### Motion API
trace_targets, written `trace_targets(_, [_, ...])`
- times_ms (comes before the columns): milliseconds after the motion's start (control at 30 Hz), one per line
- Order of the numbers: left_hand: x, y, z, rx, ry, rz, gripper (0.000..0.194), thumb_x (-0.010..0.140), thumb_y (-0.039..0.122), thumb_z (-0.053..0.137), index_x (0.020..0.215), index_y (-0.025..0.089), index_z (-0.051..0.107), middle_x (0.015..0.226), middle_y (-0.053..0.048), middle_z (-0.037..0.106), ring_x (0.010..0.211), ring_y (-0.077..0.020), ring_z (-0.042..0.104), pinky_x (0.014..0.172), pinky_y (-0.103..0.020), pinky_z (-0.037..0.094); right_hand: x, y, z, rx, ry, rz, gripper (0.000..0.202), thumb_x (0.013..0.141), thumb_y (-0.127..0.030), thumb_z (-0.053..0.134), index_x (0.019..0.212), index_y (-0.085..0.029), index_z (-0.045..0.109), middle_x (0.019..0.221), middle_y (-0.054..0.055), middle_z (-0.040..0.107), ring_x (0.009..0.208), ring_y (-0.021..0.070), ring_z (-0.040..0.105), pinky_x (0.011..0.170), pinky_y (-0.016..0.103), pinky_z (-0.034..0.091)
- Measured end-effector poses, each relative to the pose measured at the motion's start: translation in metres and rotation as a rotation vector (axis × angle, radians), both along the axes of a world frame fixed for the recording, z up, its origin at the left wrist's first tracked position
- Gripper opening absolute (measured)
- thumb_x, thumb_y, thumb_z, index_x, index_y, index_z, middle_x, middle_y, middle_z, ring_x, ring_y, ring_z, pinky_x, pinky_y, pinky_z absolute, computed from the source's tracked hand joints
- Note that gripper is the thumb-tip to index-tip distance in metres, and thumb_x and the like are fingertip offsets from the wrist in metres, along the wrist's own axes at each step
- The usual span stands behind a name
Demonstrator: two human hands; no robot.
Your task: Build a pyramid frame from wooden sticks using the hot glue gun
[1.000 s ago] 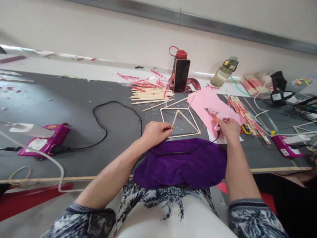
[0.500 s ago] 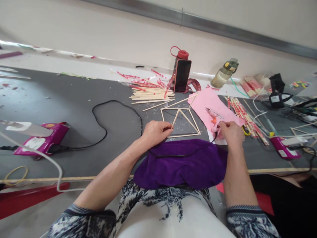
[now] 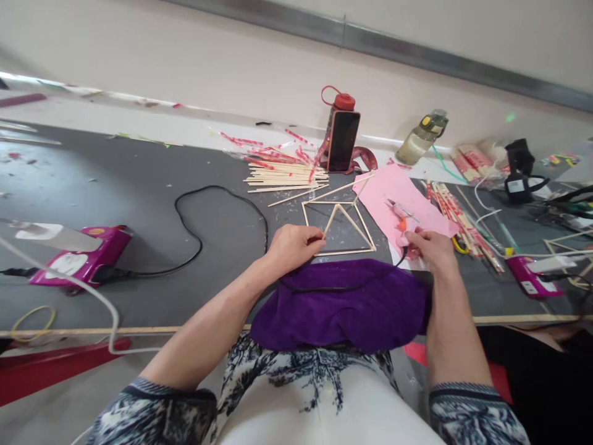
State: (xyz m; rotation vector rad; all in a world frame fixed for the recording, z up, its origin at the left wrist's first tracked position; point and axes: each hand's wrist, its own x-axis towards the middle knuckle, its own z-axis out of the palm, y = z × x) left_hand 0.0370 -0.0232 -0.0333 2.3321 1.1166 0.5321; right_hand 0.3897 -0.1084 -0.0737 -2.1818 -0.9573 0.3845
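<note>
My left hand pinches the lower end of a slanting stick in a frame of thin wooden sticks. The frame lies on the grey table, with two sticks meeting in a peak inside it. To its right, my right hand is closed around the handle end of a pink hot glue gun with an orange trigger. The glue gun's tip points up and left over a pink sheet. Its black cord trails over a purple cloth at the table's front edge.
Loose sticks and red-white wrappers lie behind the frame. A phone leans on a red-capped bottle; a greenish bottle stands right. Wrapped chopsticks and purple power strips flank the work area.
My right hand has shifted slightly, its fingers now lying lower along the glue gun's handle. My left hand keeps its pinch on the stick, and the frame looks unmoved on the table.
</note>
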Motion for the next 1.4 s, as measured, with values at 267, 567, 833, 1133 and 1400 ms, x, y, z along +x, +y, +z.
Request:
trace_targets(267, [0.0, 0.0, 0.0, -0.01, -0.008, -0.002, 0.021, 0.082, 0.032, 0.057, 0.088, 0.023, 0.075, 0.085, 0.0, 0.075, 0.076, -0.0147, 0.068, 0.063, -0.02, 0.043, -0.009, -0.006, -0.001, 0.108, 0.048, -0.064, 0.04, 0.069, -0.051, 0.066, 0.081, -0.013, 0.069, 0.061, 0.006, 0.068, 0.052, 0.0184, 0.061, 0.05, 0.028, 0.046])
trace_targets(567, [0.0, -0.001, 0.003, -0.03, -0.007, -0.002, 0.02, 0.082, 0.031, 0.057, 0.088, 0.024, 0.075, 0.086, 0.001, 0.075, 0.078, -0.015, 0.068, 0.066, -0.02, 0.043, -0.03, -0.033, -0.01, 0.184, -0.667, 0.191, 0.035, 0.084, -0.044, 0.056, 0.104, -0.021, 0.072, 0.1, 0.009, 0.068, 0.073, 0.018, 0.064, 0.07, 0.031, 0.047])
trace_targets(833, [0.001, -0.001, 0.002, -0.05, -0.003, 0.003, 0.019, 0.081, 0.031, 0.057, 0.086, 0.024, 0.074, 0.083, 0.002, 0.075, 0.075, -0.0142, 0.067, 0.063, -0.02, 0.042, -0.036, -0.033, -0.007, 0.097, -0.814, 0.209, 0.03, 0.087, -0.041, 0.055, 0.103, -0.022, 0.071, 0.102, 0.006, 0.068, 0.079, 0.017, 0.064, 0.061, 0.028, 0.042])
trace_targets(1133, [0.001, -0.001, 0.0, -0.038, -0.024, 0.004, 0.019, 0.081, 0.031, 0.057, 0.085, 0.023, 0.074, 0.084, 0.001, 0.075, 0.074, -0.0139, 0.067, 0.062, -0.019, 0.042, -0.055, -0.039, 0.011, 0.081, -0.802, 0.156, 0.031, 0.088, -0.039, 0.055, 0.107, -0.021, 0.071, 0.103, 0.007, 0.07, 0.079, 0.0191, 0.064, 0.059, 0.03, 0.041])
trace_targets(1400, [0.0, -0.004, -0.002, -0.029, -0.028, -0.009, 0.022, 0.082, 0.031, 0.055, 0.088, 0.024, 0.075, 0.081, 0.001, 0.074, 0.072, -0.0127, 0.065, 0.061, -0.019, 0.04, -0.151, -0.031, 0.034, 0.232, -0.121, 0.658, 0.02, 0.088, -0.032, 0.056, 0.097, -0.023, 0.071, 0.086, 0.003, 0.07, 0.073, 0.0164, 0.066, 0.071, 0.03, 0.051])
